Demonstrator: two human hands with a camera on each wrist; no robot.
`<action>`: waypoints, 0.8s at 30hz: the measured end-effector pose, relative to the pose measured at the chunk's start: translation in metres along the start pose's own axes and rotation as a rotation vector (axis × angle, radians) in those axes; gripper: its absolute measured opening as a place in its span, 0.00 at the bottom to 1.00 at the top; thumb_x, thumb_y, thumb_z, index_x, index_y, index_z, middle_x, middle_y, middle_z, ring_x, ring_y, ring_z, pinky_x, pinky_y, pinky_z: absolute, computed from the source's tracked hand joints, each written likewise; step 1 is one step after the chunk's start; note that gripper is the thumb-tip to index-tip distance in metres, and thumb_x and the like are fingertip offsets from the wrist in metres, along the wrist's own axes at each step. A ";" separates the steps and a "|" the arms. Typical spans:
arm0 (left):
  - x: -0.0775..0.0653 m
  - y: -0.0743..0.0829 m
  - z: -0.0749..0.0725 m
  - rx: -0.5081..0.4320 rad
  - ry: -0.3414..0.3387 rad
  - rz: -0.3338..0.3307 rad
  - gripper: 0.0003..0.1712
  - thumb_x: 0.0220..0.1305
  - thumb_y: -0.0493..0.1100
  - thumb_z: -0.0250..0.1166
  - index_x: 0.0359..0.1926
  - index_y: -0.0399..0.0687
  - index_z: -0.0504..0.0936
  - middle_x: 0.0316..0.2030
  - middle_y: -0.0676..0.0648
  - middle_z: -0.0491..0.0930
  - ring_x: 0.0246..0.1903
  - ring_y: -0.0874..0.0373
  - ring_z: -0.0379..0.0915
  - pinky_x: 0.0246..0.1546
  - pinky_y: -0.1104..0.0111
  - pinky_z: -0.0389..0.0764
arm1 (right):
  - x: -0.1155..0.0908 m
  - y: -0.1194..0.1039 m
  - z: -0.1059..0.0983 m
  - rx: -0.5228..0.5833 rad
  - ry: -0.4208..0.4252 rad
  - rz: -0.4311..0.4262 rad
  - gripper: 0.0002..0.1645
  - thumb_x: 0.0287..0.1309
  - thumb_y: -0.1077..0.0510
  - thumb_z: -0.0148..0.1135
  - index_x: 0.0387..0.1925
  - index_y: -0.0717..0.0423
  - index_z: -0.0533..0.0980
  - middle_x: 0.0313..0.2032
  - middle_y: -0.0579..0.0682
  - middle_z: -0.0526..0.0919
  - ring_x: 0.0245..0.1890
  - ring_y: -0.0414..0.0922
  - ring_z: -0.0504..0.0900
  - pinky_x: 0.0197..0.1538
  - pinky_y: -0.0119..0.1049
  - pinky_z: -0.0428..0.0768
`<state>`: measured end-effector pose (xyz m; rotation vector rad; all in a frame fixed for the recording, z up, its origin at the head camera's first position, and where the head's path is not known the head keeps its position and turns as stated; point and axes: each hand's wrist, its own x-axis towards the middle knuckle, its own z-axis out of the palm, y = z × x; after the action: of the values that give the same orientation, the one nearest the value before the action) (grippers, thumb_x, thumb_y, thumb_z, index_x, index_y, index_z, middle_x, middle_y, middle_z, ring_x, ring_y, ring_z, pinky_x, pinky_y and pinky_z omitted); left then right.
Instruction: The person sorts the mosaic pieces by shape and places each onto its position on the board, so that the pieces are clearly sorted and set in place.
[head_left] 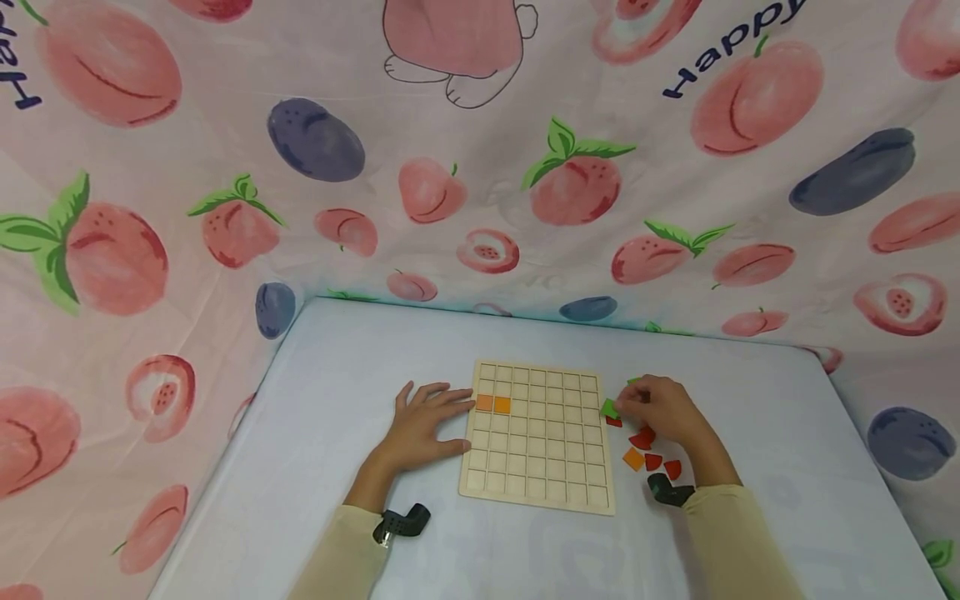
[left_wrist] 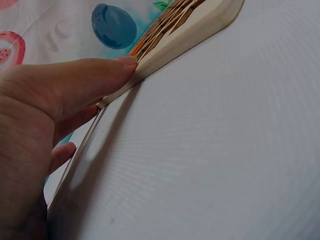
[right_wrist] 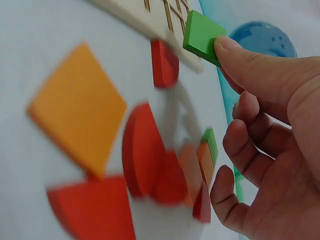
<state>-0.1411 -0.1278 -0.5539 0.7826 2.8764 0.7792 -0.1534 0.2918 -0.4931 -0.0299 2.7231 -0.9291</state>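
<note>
A pale wooden grid board (head_left: 555, 450) lies flat on the table. Two square tiles, a light orange one (head_left: 485, 403) and a deeper orange one (head_left: 502, 405), sit side by side at its left edge. My left hand (head_left: 420, 429) rests against that edge, fingers spread, with the thumb (left_wrist: 100, 80) touching the board's side in the left wrist view. Just off the board's right edge, my right hand (head_left: 663, 408) pinches a green square tile (right_wrist: 202, 35) between thumb and finger. The tile is raised above the table, its corner under the thumb hidden.
Right of the board lie several red rounded pieces (head_left: 653, 462) and an orange square tile (head_left: 633, 458). Another green piece (right_wrist: 211, 145) and light orange pieces lie close by the right hand. Fruit-printed cloth (head_left: 487, 167) hangs behind the white table (head_left: 375, 333).
</note>
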 end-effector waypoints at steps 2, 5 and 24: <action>0.000 0.000 0.000 -0.002 0.000 -0.001 0.39 0.58 0.66 0.69 0.70 0.67 0.75 0.72 0.63 0.69 0.76 0.53 0.55 0.75 0.37 0.35 | 0.003 -0.004 0.004 0.000 0.000 -0.015 0.13 0.63 0.48 0.70 0.38 0.53 0.83 0.30 0.49 0.77 0.30 0.46 0.74 0.30 0.36 0.75; 0.000 0.000 0.000 -0.002 -0.003 -0.003 0.39 0.58 0.66 0.69 0.70 0.67 0.75 0.72 0.63 0.69 0.76 0.53 0.55 0.75 0.37 0.35 | 0.008 -0.011 0.010 -0.003 0.005 -0.038 0.13 0.63 0.46 0.70 0.38 0.52 0.84 0.31 0.48 0.78 0.34 0.46 0.74 0.32 0.36 0.75; 0.000 -0.002 0.000 -0.003 -0.006 0.005 0.39 0.58 0.66 0.69 0.70 0.66 0.75 0.72 0.63 0.69 0.76 0.53 0.55 0.75 0.36 0.36 | 0.026 -0.056 0.053 0.053 -0.005 -0.265 0.05 0.61 0.54 0.71 0.30 0.48 0.84 0.30 0.44 0.78 0.32 0.42 0.73 0.38 0.35 0.74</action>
<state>-0.1420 -0.1290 -0.5544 0.7909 2.8683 0.7807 -0.1688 0.2127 -0.5060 -0.3909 2.7319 -1.0683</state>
